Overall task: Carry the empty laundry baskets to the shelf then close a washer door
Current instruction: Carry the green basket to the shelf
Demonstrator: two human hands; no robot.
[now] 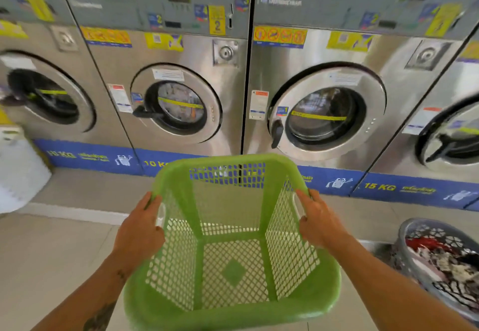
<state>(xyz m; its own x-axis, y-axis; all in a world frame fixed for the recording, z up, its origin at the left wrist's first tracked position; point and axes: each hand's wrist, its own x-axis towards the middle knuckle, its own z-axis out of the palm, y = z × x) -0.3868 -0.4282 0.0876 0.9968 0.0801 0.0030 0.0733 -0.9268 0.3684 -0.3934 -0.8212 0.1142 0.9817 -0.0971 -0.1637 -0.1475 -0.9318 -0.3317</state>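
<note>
An empty green mesh laundry basket [233,253] is held in the air in front of me, tipped with its open top facing me. My left hand [140,229] grips its left handle and my right hand [317,223] grips its right handle. A row of steel front-loading washers stands ahead. The washer door [178,105] ahead left looks shut. The door [326,113] of the washer ahead right appears to stand slightly ajar, its handle at the left. No shelf is in view.
A grey basket [445,260] full of clothes sits on the floor at the right. A white object [18,170] stands at the left edge. More washers [41,92] flank both sides, raised on a low tiled step [98,188].
</note>
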